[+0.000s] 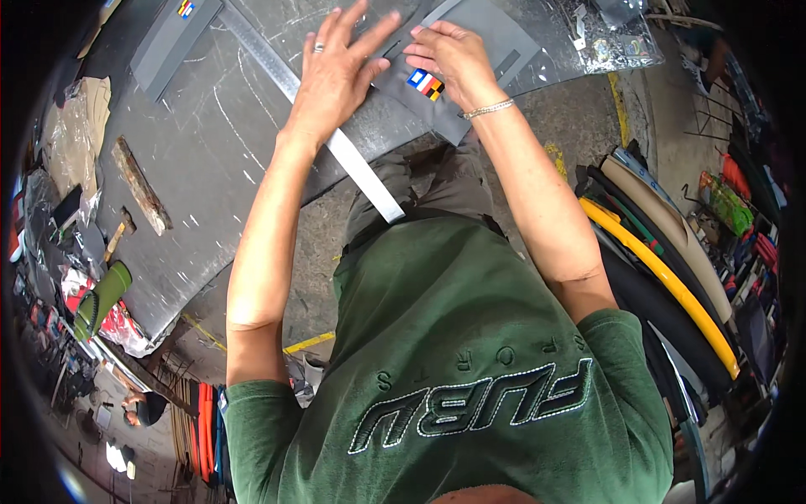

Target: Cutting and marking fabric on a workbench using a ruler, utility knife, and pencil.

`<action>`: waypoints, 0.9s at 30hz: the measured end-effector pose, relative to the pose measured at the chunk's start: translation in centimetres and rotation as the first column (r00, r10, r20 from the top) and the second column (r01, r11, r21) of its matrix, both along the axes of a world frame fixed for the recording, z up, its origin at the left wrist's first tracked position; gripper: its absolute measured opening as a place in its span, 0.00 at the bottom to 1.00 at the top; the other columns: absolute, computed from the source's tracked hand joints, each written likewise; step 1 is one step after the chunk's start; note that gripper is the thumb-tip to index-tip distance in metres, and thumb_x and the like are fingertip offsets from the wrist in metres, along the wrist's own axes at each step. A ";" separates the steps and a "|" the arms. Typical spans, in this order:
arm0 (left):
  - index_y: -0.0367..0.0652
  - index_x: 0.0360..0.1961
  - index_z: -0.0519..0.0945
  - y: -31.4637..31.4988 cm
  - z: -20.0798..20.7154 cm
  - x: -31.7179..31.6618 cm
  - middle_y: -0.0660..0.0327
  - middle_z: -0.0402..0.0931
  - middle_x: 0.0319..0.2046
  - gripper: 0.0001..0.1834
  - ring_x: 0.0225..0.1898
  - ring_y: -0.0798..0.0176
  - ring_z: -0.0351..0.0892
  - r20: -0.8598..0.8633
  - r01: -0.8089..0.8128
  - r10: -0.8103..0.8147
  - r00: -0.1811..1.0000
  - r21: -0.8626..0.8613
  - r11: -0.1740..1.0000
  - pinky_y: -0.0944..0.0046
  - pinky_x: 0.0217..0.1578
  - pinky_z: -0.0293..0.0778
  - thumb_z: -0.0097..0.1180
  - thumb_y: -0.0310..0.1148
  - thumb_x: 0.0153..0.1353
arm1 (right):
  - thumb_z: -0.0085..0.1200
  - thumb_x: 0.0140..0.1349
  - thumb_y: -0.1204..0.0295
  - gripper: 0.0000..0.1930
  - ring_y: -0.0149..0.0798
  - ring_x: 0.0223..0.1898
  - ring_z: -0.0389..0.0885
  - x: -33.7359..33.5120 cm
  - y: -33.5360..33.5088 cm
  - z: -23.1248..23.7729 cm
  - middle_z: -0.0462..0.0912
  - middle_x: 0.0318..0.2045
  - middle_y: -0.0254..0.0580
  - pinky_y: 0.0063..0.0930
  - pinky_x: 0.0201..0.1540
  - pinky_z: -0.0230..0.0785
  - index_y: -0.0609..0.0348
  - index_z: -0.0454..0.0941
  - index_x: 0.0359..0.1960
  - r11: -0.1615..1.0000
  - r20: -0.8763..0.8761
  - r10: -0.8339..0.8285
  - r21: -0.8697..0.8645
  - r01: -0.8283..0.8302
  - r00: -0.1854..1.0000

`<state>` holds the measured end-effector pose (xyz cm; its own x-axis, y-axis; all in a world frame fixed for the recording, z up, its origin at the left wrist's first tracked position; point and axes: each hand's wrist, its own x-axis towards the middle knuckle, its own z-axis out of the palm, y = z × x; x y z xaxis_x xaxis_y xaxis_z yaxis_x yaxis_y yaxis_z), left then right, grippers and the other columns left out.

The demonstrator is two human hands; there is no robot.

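Note:
My left hand (336, 80) is over the dark work table (210, 168), its fingers spread and holding nothing. Just right of it, my right hand (456, 63) has its fingers curled in toward the thumb; whatever may be between the fingertips is too small to make out. Beneath both hands lie grey sheet pieces (508, 42), one bearing a multicoloured patch (426, 85) close to my right wrist. A long metal ruler (357, 168) passes under my left forearm and sticks out past the table edge toward my waist. A light grey strip (440, 11) lies beyond my right hand.
Another grey piece (172, 46) with a similar patch lies far left. A wooden stick (141, 185), a hammer (120, 235) and a green roll (103, 300) are along the left. Clear plastic packaging (613, 50) sits far right. Yellow (663, 265) and beige rolls stand at my right.

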<state>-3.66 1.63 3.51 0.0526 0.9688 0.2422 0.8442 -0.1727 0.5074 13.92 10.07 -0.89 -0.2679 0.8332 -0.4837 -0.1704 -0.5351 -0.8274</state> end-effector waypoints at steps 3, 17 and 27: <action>0.74 0.71 0.72 -1.2 -3.1 -1.5 0.67 0.59 0.76 0.30 0.79 0.41 0.46 -0.213 0.016 -0.036 0.976 -0.094 0.995 0.17 0.70 0.42 0.56 0.54 0.67 | 0.61 0.70 0.73 0.07 0.38 0.43 0.87 0.1 0.3 0.0 0.87 0.42 0.44 0.31 0.45 0.84 0.64 0.80 0.42 0.992 0.042 0.122 0.021 -0.123 0.992; 0.71 0.72 0.71 -0.9 -4.6 -1.7 0.67 0.57 0.77 0.31 0.80 0.41 0.46 -0.137 -0.026 0.008 0.991 -0.132 0.991 0.21 0.72 0.40 0.56 0.54 0.68 | 0.58 0.73 0.70 0.06 0.37 0.44 0.85 7.3 0.5 3.5 0.85 0.45 0.40 0.37 0.52 0.79 0.60 0.79 0.41 0.998 -0.232 0.029 0.069 -0.013 0.972; 0.69 0.73 0.70 -0.9 -2.9 -0.6 0.64 0.55 0.78 0.30 0.79 0.39 0.47 -0.244 -0.053 -0.001 0.970 -0.213 0.976 0.24 0.72 0.47 0.56 0.49 0.70 | 0.51 0.76 0.70 0.08 0.38 0.38 0.80 15.5 8.5 5.9 0.84 0.34 0.41 0.38 0.50 0.75 0.60 0.80 0.42 0.900 -0.700 -0.163 0.184 0.396 0.695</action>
